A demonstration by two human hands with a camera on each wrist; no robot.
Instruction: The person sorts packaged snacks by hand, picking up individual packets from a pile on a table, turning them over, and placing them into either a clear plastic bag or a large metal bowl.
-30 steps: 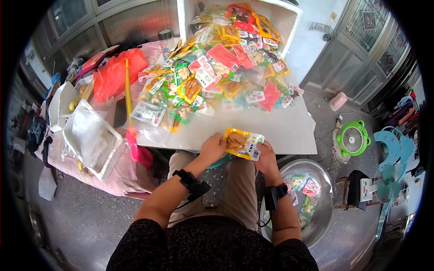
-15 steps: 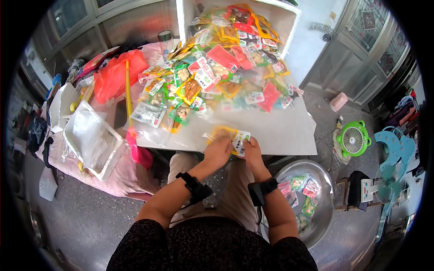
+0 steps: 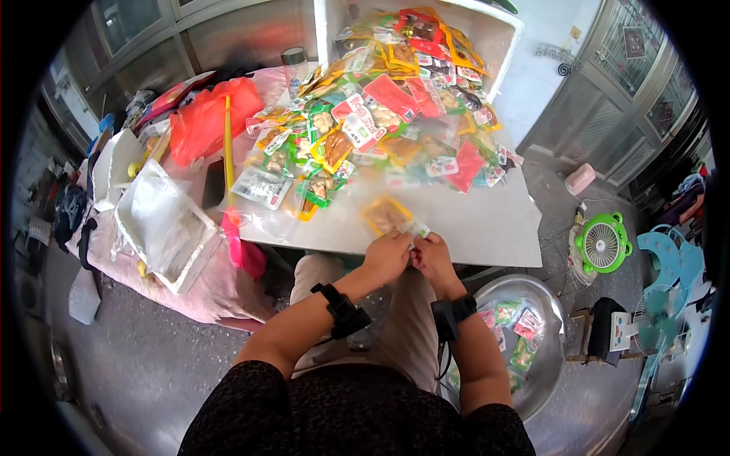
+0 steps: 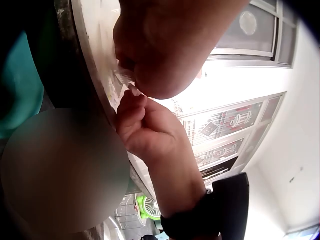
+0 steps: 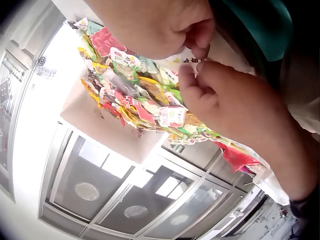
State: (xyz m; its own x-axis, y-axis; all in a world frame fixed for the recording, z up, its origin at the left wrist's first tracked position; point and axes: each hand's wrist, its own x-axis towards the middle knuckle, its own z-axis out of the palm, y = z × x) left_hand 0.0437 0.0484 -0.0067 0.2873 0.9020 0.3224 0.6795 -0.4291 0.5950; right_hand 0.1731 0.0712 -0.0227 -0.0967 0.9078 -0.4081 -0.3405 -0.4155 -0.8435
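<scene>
A yellow-edged snack packet, brown food showing through it, is blurred at the table's front edge. My left hand pinches the packet's near end. Right beside it my right hand pinches the same end, a bit of white wrapper showing between the two hands. The left wrist view has the left hand close to the right hand, their fingertips meeting at a pale scrap of the packet. In the right wrist view the curled fingers of both hands cover most of the packet.
Many colourful snack packets lie heaped on the table, spilling from a white foam box. A metal basin with several packets stands on the floor at right. At left are a white foam tray and a yellow-and-pink stick.
Both hands have come together at one end of the packet. The packet has swung away from me over the table edge. The head view has shifted slightly.
</scene>
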